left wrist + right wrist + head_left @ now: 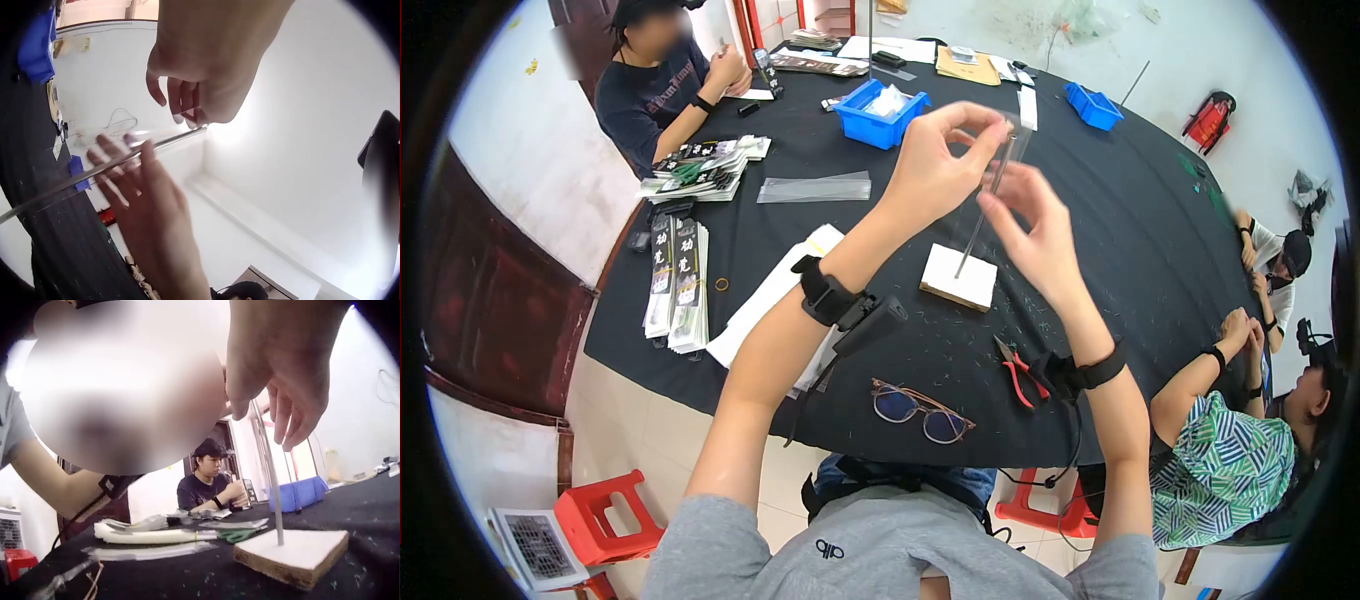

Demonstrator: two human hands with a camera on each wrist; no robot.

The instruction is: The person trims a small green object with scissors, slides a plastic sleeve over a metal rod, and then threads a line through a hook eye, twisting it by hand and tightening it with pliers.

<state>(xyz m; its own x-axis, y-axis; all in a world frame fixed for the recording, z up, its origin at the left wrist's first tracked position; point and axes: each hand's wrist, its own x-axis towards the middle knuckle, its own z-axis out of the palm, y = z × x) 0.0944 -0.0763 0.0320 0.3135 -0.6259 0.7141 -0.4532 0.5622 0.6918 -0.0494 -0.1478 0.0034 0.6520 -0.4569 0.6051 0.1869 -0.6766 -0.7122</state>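
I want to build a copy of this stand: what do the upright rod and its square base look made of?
The rod looks like bare metal: thin, straight, grey with a dull sheen. The base seems a matte white layer over a brown, grainy one, perhaps cork or fibreboard.

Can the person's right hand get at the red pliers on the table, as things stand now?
Probably yes. The red pliers lie uncovered on the black table beside the right forearm; the right hand only touches the clear sleeve on the rod.
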